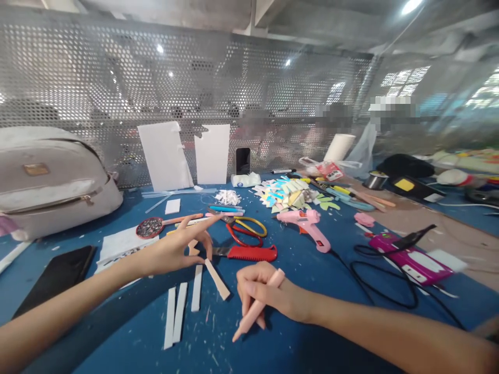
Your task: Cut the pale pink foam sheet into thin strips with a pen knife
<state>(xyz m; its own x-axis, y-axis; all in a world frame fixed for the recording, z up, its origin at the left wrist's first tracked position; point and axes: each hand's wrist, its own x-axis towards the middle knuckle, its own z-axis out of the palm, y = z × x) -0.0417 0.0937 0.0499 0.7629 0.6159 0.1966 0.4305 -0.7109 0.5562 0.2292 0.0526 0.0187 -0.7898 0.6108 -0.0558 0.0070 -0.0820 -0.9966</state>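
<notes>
My left hand (177, 249) hovers over the blue table (296, 337), index finger stretched out, thumb and other fingers pinching the top end of a thin white foam strip (217, 278) that slants down to the table. My right hand (260, 292) rests on the table just to the right, fingers curled round a pink craft knife (255, 307) whose tip points down-left. Three more white foam strips (180, 310) lie side by side below my left hand. Red-handled scissors (245, 240) lie just beyond both hands.
A pink glue gun (307, 226) with a black cord lies centre right. Coloured paper cut-outs (288, 195), pens, white foam boards (212, 153), a grey bag (47, 182), a black phone (58, 275) and a magenta tool (409, 257) surround the work spot. A perforated metal screen backs the table.
</notes>
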